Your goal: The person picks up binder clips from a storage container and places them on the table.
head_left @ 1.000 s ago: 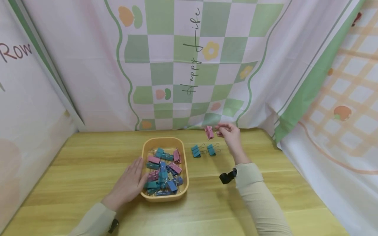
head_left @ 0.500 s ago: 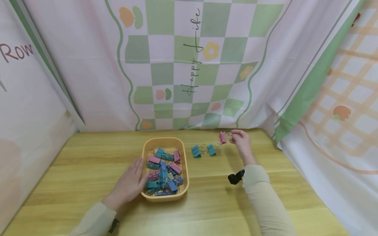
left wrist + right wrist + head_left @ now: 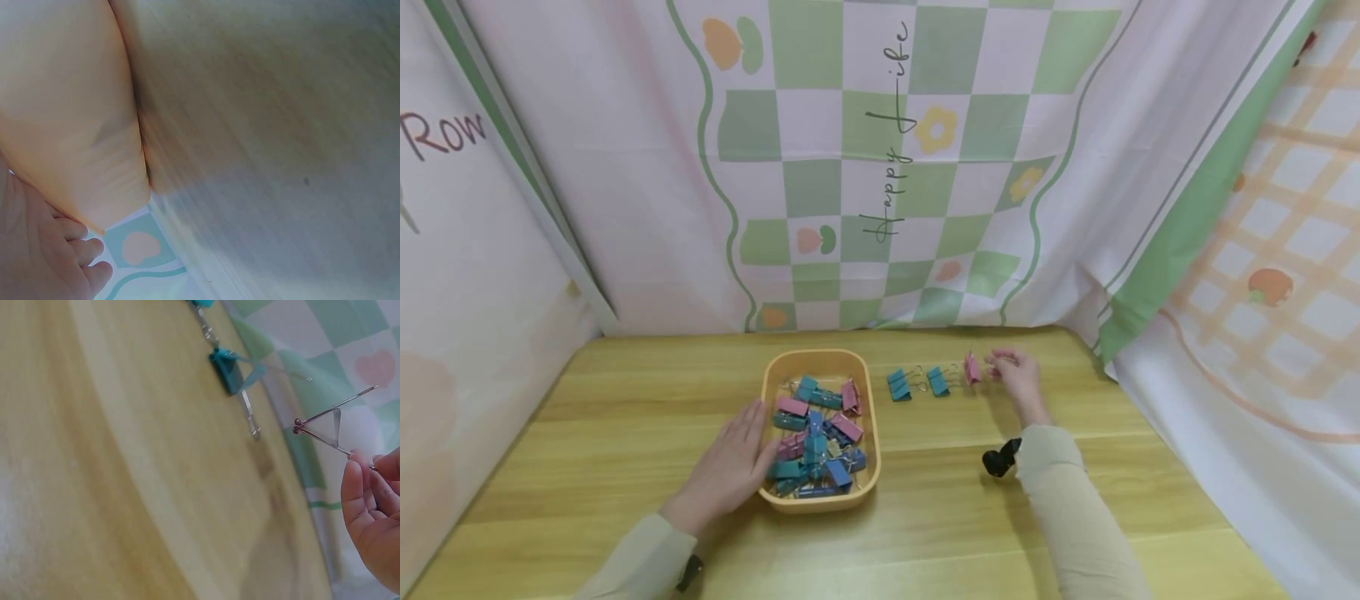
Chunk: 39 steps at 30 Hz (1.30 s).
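A pink binder clip (image 3: 972, 369) hangs just above the tabletop, and my right hand (image 3: 1018, 379) pinches it by a wire handle. From the right wrist view, thumb and fingers hold the end of that handle, and the clip (image 3: 338, 428) shows edge-on. To its left lie two teal binder clips (image 3: 898, 385) on the table, handles pointing right. My left hand (image 3: 730, 458) rests against the left side of a yellow tray (image 3: 874, 417) with its fingers extended. Several pink, teal and blue binder clips (image 3: 815, 450) are heaped inside the tray.
The wooden table (image 3: 940, 525) reaches back to a hanging cloth (image 3: 880, 283) with green and white checks. More cloth hangs at both sides. A black wrist camera (image 3: 1000, 458) sits under the right cuff.
My right hand has carried the pink binder clip rightward and down, to the right of the two teal clips. My left hand and the tray have stayed put.
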### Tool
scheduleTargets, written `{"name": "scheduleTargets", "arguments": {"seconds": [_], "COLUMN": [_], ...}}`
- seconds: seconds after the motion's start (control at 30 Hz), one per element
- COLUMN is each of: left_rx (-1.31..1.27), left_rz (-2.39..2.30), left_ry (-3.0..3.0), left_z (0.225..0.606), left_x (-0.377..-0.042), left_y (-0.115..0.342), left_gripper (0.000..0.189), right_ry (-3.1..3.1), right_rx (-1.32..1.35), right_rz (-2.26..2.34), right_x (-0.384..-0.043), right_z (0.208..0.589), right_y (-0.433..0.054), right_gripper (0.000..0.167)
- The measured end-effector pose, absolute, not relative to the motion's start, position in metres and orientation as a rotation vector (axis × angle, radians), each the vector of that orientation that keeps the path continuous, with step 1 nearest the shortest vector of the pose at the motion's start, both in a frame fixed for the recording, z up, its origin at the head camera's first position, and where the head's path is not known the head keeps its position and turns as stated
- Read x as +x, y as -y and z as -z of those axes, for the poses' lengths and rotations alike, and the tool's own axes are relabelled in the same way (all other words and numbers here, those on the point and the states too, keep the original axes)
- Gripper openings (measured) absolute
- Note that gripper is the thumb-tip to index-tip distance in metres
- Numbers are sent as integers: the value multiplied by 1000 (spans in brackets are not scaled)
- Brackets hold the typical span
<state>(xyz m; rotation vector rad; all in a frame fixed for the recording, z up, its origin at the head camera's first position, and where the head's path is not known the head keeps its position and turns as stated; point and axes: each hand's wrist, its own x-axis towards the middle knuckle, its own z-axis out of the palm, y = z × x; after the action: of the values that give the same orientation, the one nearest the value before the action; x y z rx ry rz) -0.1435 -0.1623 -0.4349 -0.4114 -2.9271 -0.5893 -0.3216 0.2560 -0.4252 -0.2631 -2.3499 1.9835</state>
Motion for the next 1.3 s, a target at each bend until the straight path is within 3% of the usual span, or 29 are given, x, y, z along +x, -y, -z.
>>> {"name": "scheduleTargets", "arguments": {"seconds": [0.63,1.3], "left_rx": [-425,-418], "left_rz": [583,582], "left_ry": [2918,2918], "left_z": [437,436], "left_x": [-144,-144], "left_y": [162,162], "left_gripper": [62,62], "right_ry": [2395,2437], "right_rx": [-297,-330], "right_rz": [-1988,-1958], "right_x": [-326,-325], "right_z": [450,445], "right_y": [-268,-275], "right_gripper": [39,39]}}
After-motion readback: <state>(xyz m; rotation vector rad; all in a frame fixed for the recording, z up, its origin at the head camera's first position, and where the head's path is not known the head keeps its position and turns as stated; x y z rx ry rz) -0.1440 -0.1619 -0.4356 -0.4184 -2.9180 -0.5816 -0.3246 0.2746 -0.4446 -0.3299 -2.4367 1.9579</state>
